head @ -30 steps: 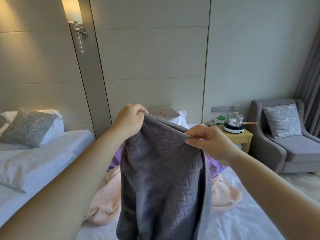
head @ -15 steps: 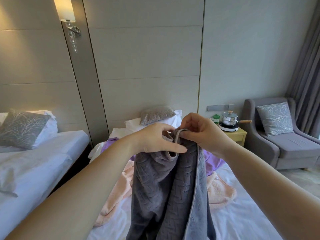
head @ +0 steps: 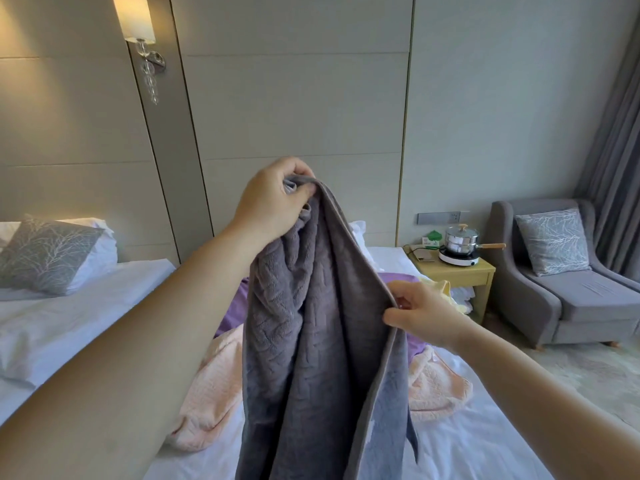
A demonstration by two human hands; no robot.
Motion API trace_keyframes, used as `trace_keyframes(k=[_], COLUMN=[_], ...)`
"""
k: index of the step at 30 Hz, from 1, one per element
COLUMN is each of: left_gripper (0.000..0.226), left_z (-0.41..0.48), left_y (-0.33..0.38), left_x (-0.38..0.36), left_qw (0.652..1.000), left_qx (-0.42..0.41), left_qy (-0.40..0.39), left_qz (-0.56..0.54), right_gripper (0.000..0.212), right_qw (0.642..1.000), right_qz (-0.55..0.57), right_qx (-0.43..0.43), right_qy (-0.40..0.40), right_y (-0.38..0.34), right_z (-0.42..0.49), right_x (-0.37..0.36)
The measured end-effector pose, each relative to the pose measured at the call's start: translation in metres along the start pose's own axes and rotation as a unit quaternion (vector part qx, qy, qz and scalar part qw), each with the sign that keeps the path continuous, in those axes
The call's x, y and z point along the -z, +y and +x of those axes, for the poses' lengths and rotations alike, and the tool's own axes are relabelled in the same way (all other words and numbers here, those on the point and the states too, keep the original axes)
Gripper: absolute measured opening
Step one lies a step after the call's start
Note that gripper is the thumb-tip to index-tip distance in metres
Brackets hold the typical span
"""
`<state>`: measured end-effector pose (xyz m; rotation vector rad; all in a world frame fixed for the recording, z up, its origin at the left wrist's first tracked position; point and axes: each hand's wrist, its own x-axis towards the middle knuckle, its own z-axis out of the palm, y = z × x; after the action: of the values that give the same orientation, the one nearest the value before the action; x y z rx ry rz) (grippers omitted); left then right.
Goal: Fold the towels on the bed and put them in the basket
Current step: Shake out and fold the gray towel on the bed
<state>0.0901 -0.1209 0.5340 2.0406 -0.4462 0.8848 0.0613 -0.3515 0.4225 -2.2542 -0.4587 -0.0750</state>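
Grey towel point(head: 311, 341): hanging w/ long axis vertical over bed point(head: 485, 445), betw. both hands.
L hand point(head: 273, 202): gripping bunched top, higher up.
R hand point(head: 426, 317): pinching right edge lower down, nearer the free length.
Pink towel point(head: 211, 393), purple towel point(head: 232, 313): lying crumpled on bed, behind the grey one and likely crowding the lay-down spot.
Basket: not showing in view.

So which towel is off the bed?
The grey towel: the left hand and right hand hold it up, while the pink towel and purple towel lie crumpled on the bed.
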Motion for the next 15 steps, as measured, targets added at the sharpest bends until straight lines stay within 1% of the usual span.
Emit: trace_keyframes(k=[2, 3, 4, 6, 8, 9, 10, 11, 13, 15], left_gripper=[0.02, 0.019, 0.017, 0.014, 0.018, 0.02, 0.02, 0.02, 0.02, 0.016], left_z=[0.003, 0.002, 0.001, -0.004, -0.006, -0.006, -0.006, -0.005, -0.005, -0.005], left_y=[-0.005, -0.009, -0.013, -0.022, -0.028, -0.029, -0.03, -0.031, -0.032, -0.035], left_x=[0.005, 0.005, 0.005, 0.005, 0.006, 0.007, 0.008, 0.009, 0.012, 0.015], left_qw=[0.999, 0.999, 0.999, 0.998, 0.996, 0.994, 0.993, 0.991, 0.989, 0.984], left_qx=[0.015, 0.027, 0.039, 0.055, 0.071, 0.082, 0.094, 0.103, 0.116, 0.127], left_qy=[0.023, 0.027, 0.029, 0.037, 0.056, 0.066, 0.074, 0.081, 0.096, 0.122], left_qz=[-0.016, -0.018, -0.015, 0.01, 0.018, 0.009, -0.001, -0.004, -0.004, -0.022], right_gripper=[0.018, 0.019, 0.023, 0.038, 0.041, 0.039, 0.035, 0.029, 0.018, 0.013], right_qw=[0.999, 0.998, 0.994, 0.975, 0.952, 0.946, 0.945, 0.949, 0.961, 0.967], right_qz=[-0.041, -0.063, -0.093, -0.163, -0.194, -0.203, -0.211, -0.219, -0.225, -0.233], right_qx=[-0.008, -0.005, 0.001, 0.007, 0.031, 0.048, 0.059, 0.062, 0.053, 0.034], right_qy=[-0.001, 0.017, 0.052, 0.152, 0.233, 0.248, 0.242, 0.218, 0.15, 0.095], right_y=[0.006, 0.009, 0.011, 0.013, 0.014, 0.015, 0.017, 0.02, 0.028, 0.039], right_z=[0.002, 0.003, 0.006, 0.012, 0.015, 0.016, 0.016, 0.016, 0.015, 0.012], right_x=[0.001, 0.004, 0.007, 0.015, 0.019, 0.019, 0.018, 0.017, 0.014, 0.012])
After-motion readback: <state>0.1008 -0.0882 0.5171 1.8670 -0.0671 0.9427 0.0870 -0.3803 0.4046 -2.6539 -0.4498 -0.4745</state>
